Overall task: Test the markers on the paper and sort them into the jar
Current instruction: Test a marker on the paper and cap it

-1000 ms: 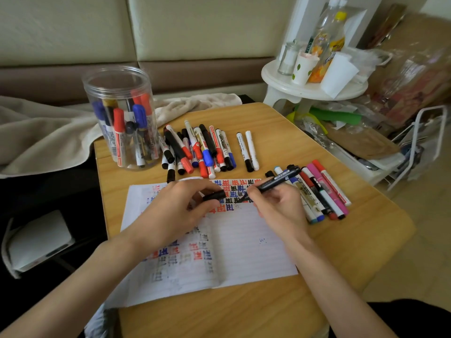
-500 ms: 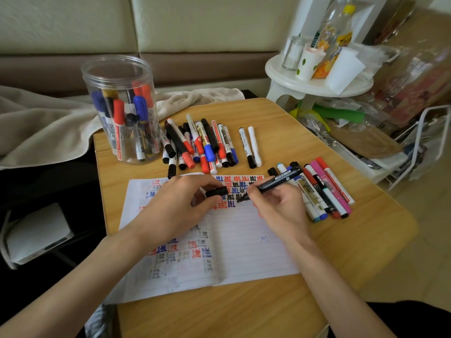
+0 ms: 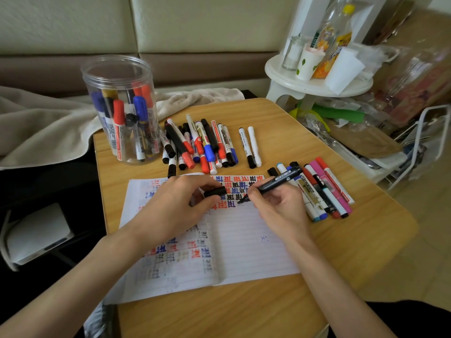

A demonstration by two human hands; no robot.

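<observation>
Our right grip (image 3: 280, 211) pinches the black marker (image 3: 275, 182), its tip down on the paper (image 3: 244, 245) on the surface (image 3: 366, 230). Our left grip (image 3: 175, 208) pinches the black cap (image 3: 215, 191) just beside that tip. The jar (image 3: 119, 76) stands at the far left corner, with loose markers (image 3: 200, 145) just beside it.

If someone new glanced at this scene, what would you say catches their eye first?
The right hand grips an uncapped black marker, tip on the lined white paper mid-table, while the left hand pinches a black cap beside it. Behind, a tall clear plastic jar holding markers stands far left, next to a loose heap of red, blue and black markers.
</observation>
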